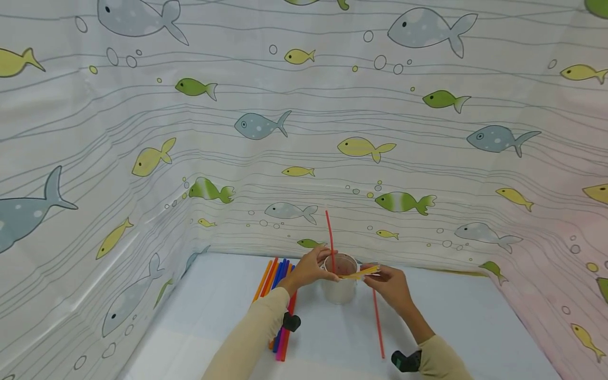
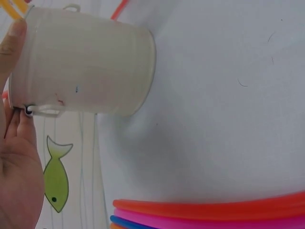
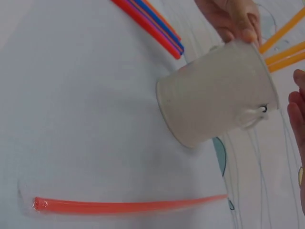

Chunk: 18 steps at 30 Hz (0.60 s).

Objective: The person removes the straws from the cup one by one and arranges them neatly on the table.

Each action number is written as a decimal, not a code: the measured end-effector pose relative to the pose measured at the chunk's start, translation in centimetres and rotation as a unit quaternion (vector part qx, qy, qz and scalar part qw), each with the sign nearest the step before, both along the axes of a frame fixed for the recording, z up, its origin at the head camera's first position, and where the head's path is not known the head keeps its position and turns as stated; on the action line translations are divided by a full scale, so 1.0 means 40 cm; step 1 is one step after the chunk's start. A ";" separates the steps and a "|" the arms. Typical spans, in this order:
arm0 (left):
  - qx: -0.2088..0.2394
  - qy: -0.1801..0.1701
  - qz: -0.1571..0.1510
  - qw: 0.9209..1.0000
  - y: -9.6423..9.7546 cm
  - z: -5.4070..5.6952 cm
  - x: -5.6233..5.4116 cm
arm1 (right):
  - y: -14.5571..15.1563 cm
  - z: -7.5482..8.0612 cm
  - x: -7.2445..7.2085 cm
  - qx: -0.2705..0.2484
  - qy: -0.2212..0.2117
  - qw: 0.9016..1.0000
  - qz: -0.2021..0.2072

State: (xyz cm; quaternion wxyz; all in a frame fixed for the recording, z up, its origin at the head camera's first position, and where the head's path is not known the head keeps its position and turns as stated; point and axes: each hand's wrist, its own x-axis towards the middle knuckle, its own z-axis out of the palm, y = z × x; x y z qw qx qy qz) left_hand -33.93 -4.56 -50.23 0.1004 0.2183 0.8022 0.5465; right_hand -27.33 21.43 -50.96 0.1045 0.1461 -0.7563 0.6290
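Note:
A small whitish bucket with small side loops stands near the back of the table. At its rim, my left hand grips it, the thumb lying on the edge beside the yellow straws. One red straw rises from the bucket, close to the left fingers. Several yellow straws slant out over the rim towards the right, spreading apart. At their outer ends is my right hand, fingers slightly bent; whether it pinches them is hidden, as only some fingertips show in the right wrist view.
Left of the bucket, partly beneath the left forearm, lies a bundle of orange, red, blue and pink straws. A single red straw lies on the white table below the right hand. Fish-patterned sheeting surrounds the table's back and sides.

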 end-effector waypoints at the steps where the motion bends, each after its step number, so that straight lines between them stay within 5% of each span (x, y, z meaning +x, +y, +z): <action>1: 0.001 -0.001 -0.001 1.000 0.001 0.000 0.000 | -0.002 0.004 0.002 -0.008 0.004 1.000 0.009; 18: -0.001 0.011 0.001 1.000 0.002 -0.011 -0.004 | -0.051 0.080 0.031 -0.003 -0.022 0.999 0.044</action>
